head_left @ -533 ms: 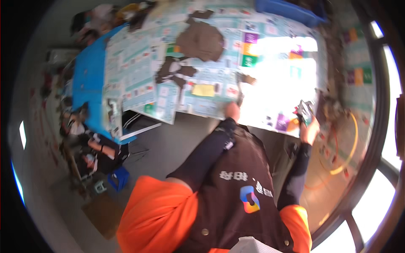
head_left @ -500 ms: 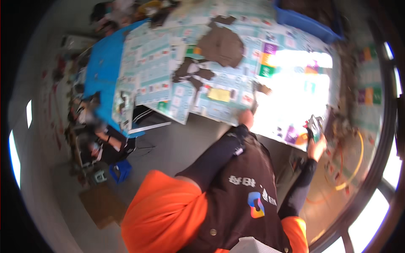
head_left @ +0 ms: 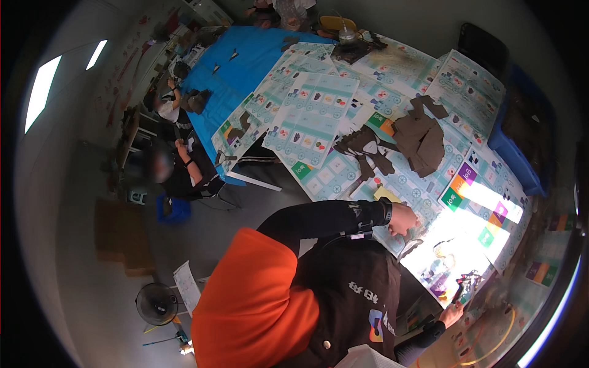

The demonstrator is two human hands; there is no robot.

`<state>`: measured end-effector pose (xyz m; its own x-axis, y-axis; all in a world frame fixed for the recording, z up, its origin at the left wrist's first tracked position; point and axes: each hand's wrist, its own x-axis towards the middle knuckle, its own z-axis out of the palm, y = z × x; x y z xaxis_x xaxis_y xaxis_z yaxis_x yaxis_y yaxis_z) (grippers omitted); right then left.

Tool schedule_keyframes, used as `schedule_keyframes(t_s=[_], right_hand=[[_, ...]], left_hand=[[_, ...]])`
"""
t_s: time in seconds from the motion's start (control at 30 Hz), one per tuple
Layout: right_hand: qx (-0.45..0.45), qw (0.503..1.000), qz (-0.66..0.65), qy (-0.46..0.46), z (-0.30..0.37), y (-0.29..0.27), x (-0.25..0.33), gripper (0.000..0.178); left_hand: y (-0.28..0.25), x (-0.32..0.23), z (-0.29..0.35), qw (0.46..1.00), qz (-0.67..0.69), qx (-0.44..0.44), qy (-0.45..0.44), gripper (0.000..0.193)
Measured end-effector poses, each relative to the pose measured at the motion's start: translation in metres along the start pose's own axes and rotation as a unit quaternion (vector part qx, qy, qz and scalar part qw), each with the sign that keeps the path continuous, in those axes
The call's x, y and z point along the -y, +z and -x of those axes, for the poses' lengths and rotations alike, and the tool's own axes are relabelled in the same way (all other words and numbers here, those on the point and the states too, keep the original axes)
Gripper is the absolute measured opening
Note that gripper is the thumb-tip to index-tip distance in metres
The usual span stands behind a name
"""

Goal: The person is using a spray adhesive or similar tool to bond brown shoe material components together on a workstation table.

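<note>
My left hand [head_left: 402,219] rests low over the near edge of the paper-covered table, beside a yellow pad [head_left: 385,194]. Its fingers look curled, and whatever they hold, if anything, is hidden. A small grey-brown piece [head_left: 410,248] lies just in front of it at the table edge. My right hand [head_left: 452,314] is closed round a hand tool [head_left: 467,286] with a dark handle and a shiny metal head; its exact kind is unclear. Further in lie a large brown flat piece [head_left: 423,144] and several smaller dark brown cut pieces [head_left: 366,147].
Printed sheets [head_left: 313,116] cover the table, with glaring sunlight at its near right. A blue crate [head_left: 518,156] stands at the right edge. Leftward, a blue table cover [head_left: 245,61] extends, with people seated along it. A yellow hose [head_left: 506,331] hangs at lower right.
My view has swung, so the table sits lower and further right. My left forearm now lies across more level, with the hand at the table edge. The right hand still holds the tool.
</note>
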<state>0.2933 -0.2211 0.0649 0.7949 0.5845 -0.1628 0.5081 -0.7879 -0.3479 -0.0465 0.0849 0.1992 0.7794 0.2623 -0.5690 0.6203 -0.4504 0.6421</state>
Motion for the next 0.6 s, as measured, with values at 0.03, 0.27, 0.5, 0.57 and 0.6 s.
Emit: schedule_keyframes(t_s=[0.03, 0.27, 0.5, 0.57, 0.6], right_hand=[[-0.022, 0.999, -0.023, -0.023, 0.006, 0.004, 0.013, 0.026], [-0.014, 0.998, 0.058, -0.029, 0.070, 0.044, 0.120, 0.024], [0.004, 0.999, 0.017, 0.032, 0.174, 0.079, 0.258, 0.027], [0.047, 0.996, 0.070, 0.018, 0.191, 0.082, 0.284, 0.028], [0.019, 0.993, 0.113, -0.023, 0.192, 0.083, 0.295, 0.028]], left_hand=[[-0.015, 0.013, 0.016, 0.998, -0.049, 0.029, 0.015, 0.023], [-0.131, 0.222, 0.157, 0.995, 0.092, -0.023, -0.003, 0.029], [-0.258, 0.562, 0.357, 0.821, 0.366, -0.435, -0.048, 0.027], [-0.264, 0.644, 0.417, 0.646, 0.505, -0.569, -0.058, 0.032], [-0.256, 0.676, 0.442, 0.559, 0.552, -0.611, -0.095, 0.035]])
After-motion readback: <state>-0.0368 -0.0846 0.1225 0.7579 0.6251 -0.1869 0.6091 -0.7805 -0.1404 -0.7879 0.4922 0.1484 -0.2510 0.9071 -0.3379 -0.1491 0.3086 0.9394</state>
